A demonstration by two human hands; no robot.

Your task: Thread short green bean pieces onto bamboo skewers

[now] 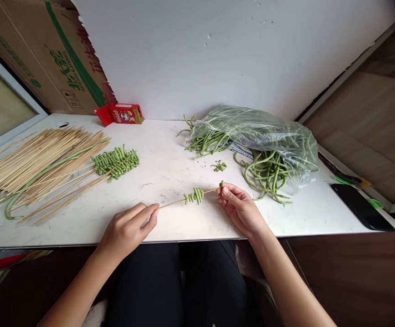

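Observation:
Between my hands runs a thin wooden skewer point(172, 203), with several short green bean pieces point(194, 196) threaded crosswise near its middle. My left hand point(127, 227) pinches the skewer's left part between thumb and fingers. At the other end, my right hand point(240, 206) is closed on a single cut bean piece point(222, 184), which sits at the skewer's tip. Whether the tip has pierced that piece cannot be told. A small pile of cut bean pieces point(219, 166) lies just beyond my right hand. Filled bean skewers point(116, 162) are stacked to the left.
Bare skewers point(47, 159) spread over the table's left side, a long bean point(57, 164) across them. Long green beans point(269, 170) spill from a clear plastic bag point(259, 127) at right. A red box point(125, 113), scissors point(340, 170) and black phone point(362, 206) also lie here.

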